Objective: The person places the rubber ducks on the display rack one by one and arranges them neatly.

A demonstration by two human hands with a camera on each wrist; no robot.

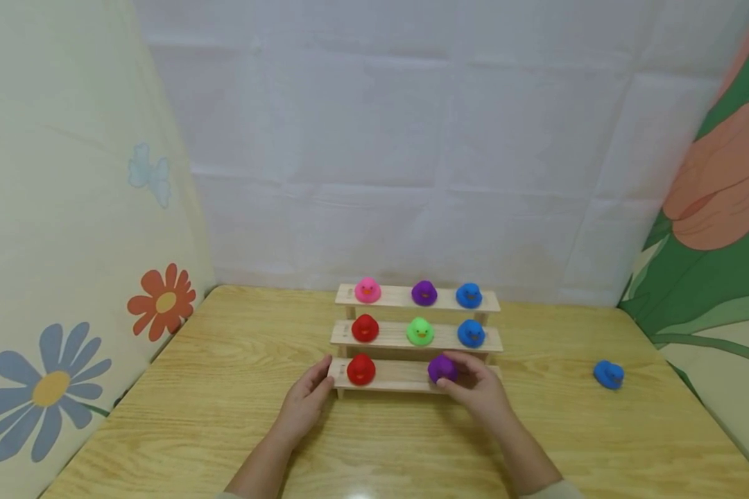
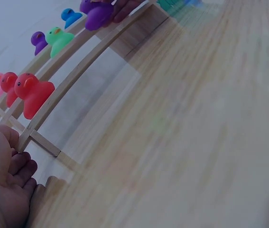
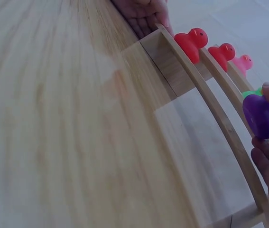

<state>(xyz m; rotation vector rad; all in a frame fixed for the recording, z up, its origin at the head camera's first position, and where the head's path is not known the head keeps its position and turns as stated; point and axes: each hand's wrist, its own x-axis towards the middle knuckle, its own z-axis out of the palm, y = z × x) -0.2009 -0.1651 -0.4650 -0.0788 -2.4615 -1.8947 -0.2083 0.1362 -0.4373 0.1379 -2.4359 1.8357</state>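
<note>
A three-step wooden rack [image 1: 393, 378] stands on the table with rubber ducks on its steps. My left hand [image 1: 304, 403] holds the left end of the bottom step, thumb and fingers about its corner. In the right hand [image 1: 482, 395], a purple rubber duck [image 1: 442, 370] is pinched between thumb and fingers at the right part of that step; in the right wrist view this duck [image 3: 259, 114] seems just above the board. A red duck [image 1: 361, 370] sits at the bottom left. The middle step bears a red duck [image 1: 365, 328], a green duck [image 1: 420, 332] and a blue duck [image 1: 471, 333].
On the top step are a pink duck [image 1: 367, 290], a purple duck [image 1: 424, 293] and a blue duck [image 1: 469, 296]. Another blue duck [image 1: 609, 375] lies on the wooden table [image 1: 162, 430] to the right. White cloth [image 1: 374, 152] hangs behind; flowered panels flank both sides.
</note>
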